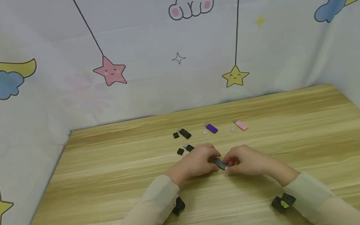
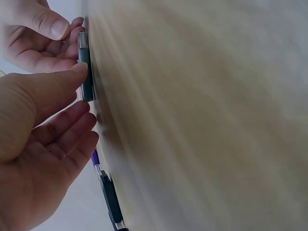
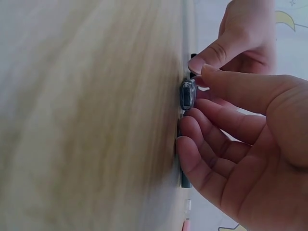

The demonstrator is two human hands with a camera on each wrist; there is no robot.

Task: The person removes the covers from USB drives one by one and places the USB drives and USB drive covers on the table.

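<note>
My left hand [image 1: 200,160] pinches a dark grey USB flash drive [image 1: 219,163] low over the table, the thumb on its side in the left wrist view. A clear, silvery end [image 2: 83,39] of the drive points toward my right hand [image 1: 248,160]. In the right wrist view this end appears as a clear oval. My right fingertips are right at it, loosely bent, with the thumb slightly apart from it in the left wrist view. Just beyond my left hand lies a black flash drive [image 1: 190,147], partly hidden, beside its black cap [image 1: 180,151].
Farther back on the wooden table [image 1: 117,147] lie a black drive [image 1: 185,133] beside a black cap [image 1: 176,135], a purple drive [image 1: 211,127] and a pink drive [image 1: 241,125]. Small clear caps [image 1: 205,132] lie beside the last two. A printed cloth [image 1: 161,87] hangs behind.
</note>
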